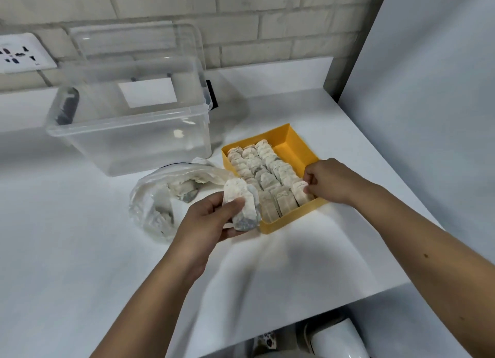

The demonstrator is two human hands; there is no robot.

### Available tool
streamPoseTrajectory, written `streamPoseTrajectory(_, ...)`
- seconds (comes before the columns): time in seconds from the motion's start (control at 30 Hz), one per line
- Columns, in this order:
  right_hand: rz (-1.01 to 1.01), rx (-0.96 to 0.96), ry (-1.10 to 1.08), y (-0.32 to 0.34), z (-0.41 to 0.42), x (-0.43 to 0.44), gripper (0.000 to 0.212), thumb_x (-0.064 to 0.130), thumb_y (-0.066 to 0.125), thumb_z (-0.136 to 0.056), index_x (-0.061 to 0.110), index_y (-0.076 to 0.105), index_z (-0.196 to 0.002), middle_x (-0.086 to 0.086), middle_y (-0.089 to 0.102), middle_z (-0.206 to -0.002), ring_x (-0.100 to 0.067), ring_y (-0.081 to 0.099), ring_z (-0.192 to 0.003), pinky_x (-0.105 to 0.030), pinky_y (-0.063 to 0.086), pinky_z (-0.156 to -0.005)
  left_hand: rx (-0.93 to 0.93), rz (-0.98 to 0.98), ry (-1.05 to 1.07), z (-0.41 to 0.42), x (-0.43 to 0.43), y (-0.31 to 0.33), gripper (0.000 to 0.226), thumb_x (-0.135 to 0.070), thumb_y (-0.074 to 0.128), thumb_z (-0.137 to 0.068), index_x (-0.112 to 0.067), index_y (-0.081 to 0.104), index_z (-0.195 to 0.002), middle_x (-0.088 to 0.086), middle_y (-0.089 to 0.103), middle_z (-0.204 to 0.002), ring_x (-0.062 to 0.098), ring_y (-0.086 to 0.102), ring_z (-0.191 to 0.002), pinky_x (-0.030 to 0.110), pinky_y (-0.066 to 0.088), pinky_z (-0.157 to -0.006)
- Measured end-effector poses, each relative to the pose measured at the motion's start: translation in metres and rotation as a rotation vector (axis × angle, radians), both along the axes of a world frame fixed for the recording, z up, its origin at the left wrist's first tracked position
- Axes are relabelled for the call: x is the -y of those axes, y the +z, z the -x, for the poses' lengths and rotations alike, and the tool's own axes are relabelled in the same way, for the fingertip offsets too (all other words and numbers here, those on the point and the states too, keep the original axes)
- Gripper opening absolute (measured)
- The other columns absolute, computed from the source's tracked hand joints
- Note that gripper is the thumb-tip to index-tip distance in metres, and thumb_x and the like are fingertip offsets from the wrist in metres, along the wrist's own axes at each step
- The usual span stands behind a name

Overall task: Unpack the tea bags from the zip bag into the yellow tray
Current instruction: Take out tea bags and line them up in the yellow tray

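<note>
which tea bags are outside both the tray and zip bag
The few tea bags gripped in the left hand, held between zip bag and yellow tray; the others stand in tray rows or lie inside the bag.

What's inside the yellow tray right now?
Rows of tea bags fill most of the yellow tray, with a bare strip along its right side. The right hand pinches one bag in the right row. The floor beneath the bags is covered.
</note>
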State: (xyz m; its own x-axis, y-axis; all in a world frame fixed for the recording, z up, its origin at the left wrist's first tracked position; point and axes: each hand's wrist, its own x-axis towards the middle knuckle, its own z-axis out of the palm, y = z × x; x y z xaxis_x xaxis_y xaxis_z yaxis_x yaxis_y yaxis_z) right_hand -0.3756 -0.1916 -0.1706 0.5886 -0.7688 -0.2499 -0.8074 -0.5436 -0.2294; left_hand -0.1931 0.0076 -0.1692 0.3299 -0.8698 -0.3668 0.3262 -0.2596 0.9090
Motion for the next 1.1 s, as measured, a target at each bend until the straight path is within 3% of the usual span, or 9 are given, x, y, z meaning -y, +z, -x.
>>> streamPoseTrajectory(0.13,-0.010,-0.019,0.020,-0.001,0.001,0.001,0.007,0.014,0.065,-0.085,0.010,0.064,-0.090,-0.007,0.065,-0.093,-0.024,0.061,-0.085,-0.033,0.049,-0.071,-0.022,0.003,0.019,0.009,0.002,0.001,0.021,-0.013,0.059,-0.097,-0.011,0.070,-0.114,0.008,0.077,-0.106,0.024,0.074,-0.099,0.037,0.059,-0.086)
streamPoseTrajectory(0.33,-0.020,0.030,0.019,0.000,0.004,-0.001,0.016,0.021,0.070,-0.083,0.012,0.063,-0.095,-0.006,0.065,-0.094,-0.021,0.060,-0.082,-0.032,0.049,-0.069,-0.043,0.017,0.022,0.020,0.010,0.007,0.021,-0.011,0.059,-0.096,-0.009,0.070,-0.114,0.008,0.077,-0.104,0.025,0.075,-0.095,0.032,0.061,-0.077)
streamPoseTrajectory(0.4,0.040,0.164,-0.017,0.010,0.004,-0.006,0.019,0.028,0.070,-0.084,0.019,0.063,-0.100,0.000,0.066,-0.093,-0.018,0.060,-0.080,-0.030,0.049,-0.069,-0.044,0.021,0.026,0.021,0.013,0.010,0.020,-0.010,0.060,-0.096,-0.008,0.069,-0.114,0.008,0.077,-0.103,0.024,0.075,-0.094,0.033,0.061,-0.079)
streamPoseTrajectory(0.47,0.112,0.446,-0.033,0.025,-0.001,-0.019,0.011,0.031,0.070,-0.086,0.024,0.066,-0.094,0.007,0.066,-0.080,-0.011,0.058,-0.071,-0.026,0.048,-0.067,-0.070,0.026,0.038,0.022,0.017,0.010,0.020,-0.009,0.060,-0.096,-0.007,0.069,-0.113,0.008,0.078,-0.102,0.024,0.075,-0.093,0.033,0.061,-0.080)
streamPoseTrajectory(0.57,-0.130,0.801,-0.018,0.045,-0.012,-0.048,0.004,0.025,0.076,-0.082,0.024,0.072,-0.082,0.005,0.057,-0.065,-0.007,0.046,-0.056,-0.015,0.041,-0.059,-0.123,0.036,0.063,0.023,0.023,0.013,0.016,-0.009,0.060,-0.096,-0.007,0.070,-0.108,0.009,0.078,-0.098,0.021,0.076,-0.086,0.031,0.061,-0.075)
streamPoseTrajectory(0.7,-0.195,0.750,0.043,0.040,-0.026,-0.060,0.016,0.029,0.083,-0.073,0.028,0.071,-0.084,0.012,0.059,-0.063,-0.003,0.047,-0.054,-0.024,0.047,-0.060,-0.186,0.035,0.109,0.024,0.030,0.015,0.014,-0.012,0.058,-0.098,-0.005,0.069,-0.100,0.009,0.077,-0.085,0.018,0.075,-0.078,0.031,0.062,-0.069)
streamPoseTrajectory(0.8,-0.149,0.761,0.015,0.035,-0.031,-0.059,0.017,0.029,0.084,-0.071,0.026,0.070,-0.082,0.011,0.062,-0.065,-0.005,0.051,-0.054,-0.031,0.052,-0.062,-0.228,0.024,0.121,0.024,0.033,0.017,0.021,-0.018,0.055,-0.100,-0.003,0.069,-0.107,0.014,0.077,-0.094,0.022,0.076,-0.083,0.032,0.062,-0.068)
streamPoseTrajectory(0.97,-0.161,0.830,0.043,0.036,-0.029,-0.059,0.015,0.020,0.084,-0.071,0.023,0.070,-0.074,0.016,0.063,-0.067,-0.006,0.049,-0.055,-0.022,0.048,-0.058,-0.298,0.022,0.126,0.022,0.036,0.019,0.030,-0.030,0.053,-0.100,-0.008,0.069,-0.113,0.014,0.076,-0.104,0.025,0.075,-0.086,0.038,0.061,-0.081)
streamPoseTrajectory(1.1,-0.314,0.900,0.022,0.040,-0.020,-0.060,0.013,0.018,0.082,-0.075,0.019,0.069,-0.078,0.001,0.065,-0.071,-0.017,0.056,-0.059,-0.024,0.049,-0.061,-0.319,0.011,0.123,0.024,0.037,0.017,0.031,-0.030,0.054,-0.100,-0.008,0.069,-0.115,0.014,0.076,-0.106,0.026,0.074,-0.089,0.038,0.059,-0.084)
